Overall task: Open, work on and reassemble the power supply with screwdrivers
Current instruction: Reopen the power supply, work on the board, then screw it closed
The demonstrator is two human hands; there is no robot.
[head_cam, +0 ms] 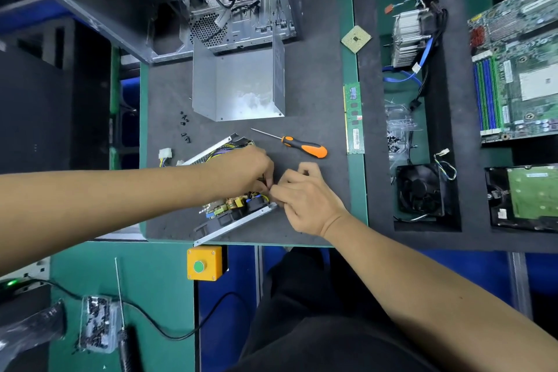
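Grey foam mat (pixel 308 93) covers the bench centre, green border around it; I see the opened power supply (pixel 229 208) sitting low centre, its lower metal rail poking right at the mat's bottom edge, almost overhanging. Open room: bare mat right of the unit up to the green strip, and a band between the unit and the cover above. Metal cover (pixel 238 84) is off, standing upper centre just below the PC case (pixel 235 3). Loose black screws (pixel 184 127) lie left of the cover. Orange-black screwdriver (pixel 297 144) lies free on the mat, centre right, touching nothing, near both hands.

PSU look: tilted diagonal, board exposed with yellow components and a blue wire, black fan along the lower rail, wire bundle and white connector (pixel 165 154) trailing out at its upper left.

My left hand (pixel 244 172) reaches in from the left, fingers curled down into the unit; right hand (pixel 305 199) meets it from the right, fingertips pinched at the same spot on the PSU's right edge. I cannot tell what small part they pinch.

RAM stick (pixel 354 118) lies on the right green strip.
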